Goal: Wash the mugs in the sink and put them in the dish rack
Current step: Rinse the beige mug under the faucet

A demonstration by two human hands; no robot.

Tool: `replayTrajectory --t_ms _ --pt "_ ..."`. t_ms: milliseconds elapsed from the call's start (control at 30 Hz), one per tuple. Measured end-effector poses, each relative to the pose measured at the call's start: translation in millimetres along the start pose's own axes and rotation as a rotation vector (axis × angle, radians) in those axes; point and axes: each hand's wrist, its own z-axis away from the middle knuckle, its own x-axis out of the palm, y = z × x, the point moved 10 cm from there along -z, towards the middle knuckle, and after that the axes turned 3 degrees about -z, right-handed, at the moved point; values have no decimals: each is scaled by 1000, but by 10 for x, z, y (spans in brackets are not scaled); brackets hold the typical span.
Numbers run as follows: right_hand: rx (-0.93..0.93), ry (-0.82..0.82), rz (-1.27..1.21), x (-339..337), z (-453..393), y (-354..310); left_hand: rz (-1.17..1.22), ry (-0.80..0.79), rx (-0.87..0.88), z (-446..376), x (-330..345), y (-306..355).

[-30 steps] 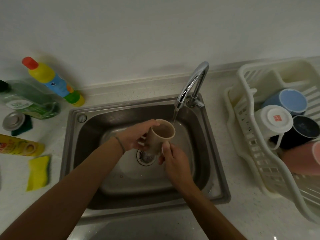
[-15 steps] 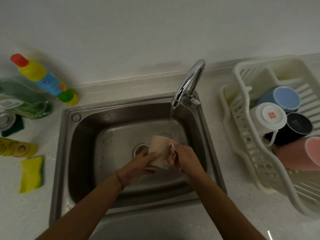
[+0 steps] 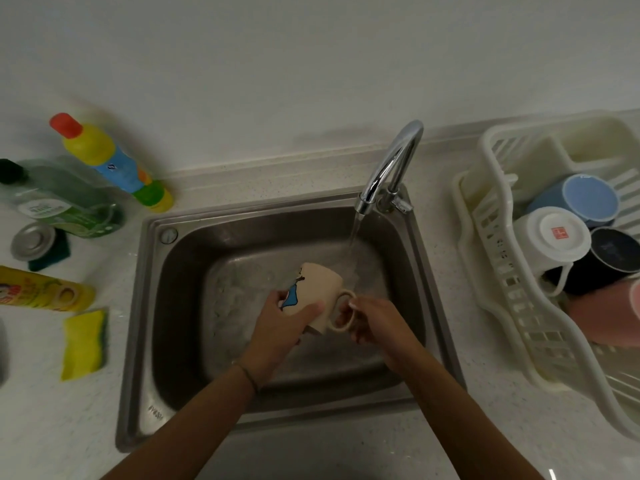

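Mug point(image 3: 317, 292): lies tilted between your hands, handle toward your right.
Left hand point(image 3: 280, 327): wraps the body.
Right hand point(image 3: 375, 322): pinches the handle, nearer the rack point(image 3: 485, 237).

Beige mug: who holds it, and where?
Both hands. Left hand grips the beige mug round its body; right hand holds its handle.

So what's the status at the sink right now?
Left hand grips beige mug; right hand holds its handle. Tap running beside it. Dish rack path unobstructed.
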Motion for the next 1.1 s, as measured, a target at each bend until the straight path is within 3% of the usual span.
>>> replayTrajectory --t_ms 100,300,467,700,800,933,1033,1100 --pt "2 -71 122 90 -7 -8 -122 37 91 21 -90 160" --pt "34 -200 164 191 56 27 -455 -85 204 -54 0 511" --pt "-5 -77 75 2 97 -175 -659 -89 408 -192 260 1004" --pt "-87 127 86 -292 2 -541 -1091 122 762 -282 766 1521" --pt "-88 166 93 -385 1 -605 -1067 113 765 -395 862 1687" --pt "-83 178 137 -460 7 -640 -1163 64 600 -619 950 1729" --pt "-86 202 188 -552 -84 -754 -1030 127 758 -373 997 1740" --pt "-87 202 190 -590 -124 -813 -1068 138 874 -249 1062 1733"
